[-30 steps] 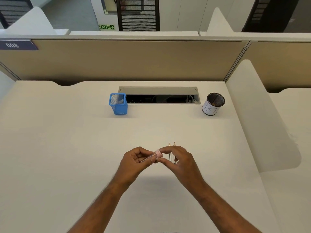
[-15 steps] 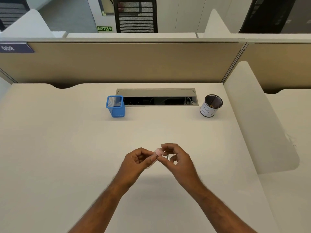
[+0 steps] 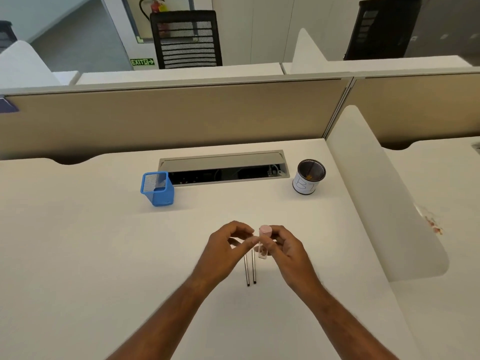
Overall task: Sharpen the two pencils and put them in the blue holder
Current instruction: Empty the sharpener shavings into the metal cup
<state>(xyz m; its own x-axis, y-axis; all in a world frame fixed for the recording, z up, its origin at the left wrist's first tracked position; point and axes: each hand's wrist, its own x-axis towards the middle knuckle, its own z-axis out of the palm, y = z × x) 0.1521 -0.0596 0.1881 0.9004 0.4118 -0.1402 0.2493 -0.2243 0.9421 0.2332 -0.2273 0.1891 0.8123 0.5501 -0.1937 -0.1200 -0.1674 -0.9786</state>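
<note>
So we had both hands up over the middle of the white table [image 3: 78, 255]. Our right hand [image 3: 284, 246] was closed around a small clear sharpener [image 3: 263, 242] with a pink cap, holding it roughly upright, cap end on top and the clear body poking out below the fingers. Looked like there were some shavings inside the clear part, but it was too small to be sure. Our left hand [image 3: 228, 245] was right next to it, fingers loosely curled and partly open, fingertips just about touching the sharpener side. We couldn't tell if that hand actually had hold of anything, it was a bit blurry there.

Both pencils [image 3: 250, 271] were lying flat on the table under and between our hands, side by side and parallel, near ends pointing back toward us. Their far ends were hidden behind our fingers, so no idea how sharp they were.

Further back on the left stood the blue holder [image 3: 158, 189], a mesh one, upright, just beside the open cable tray [image 3: 223, 167] in the table. Over on the right of that tray sat a round black cup [image 3: 309, 178] with a white label wrapped round it. Both were well apart from the pencils.
</note>
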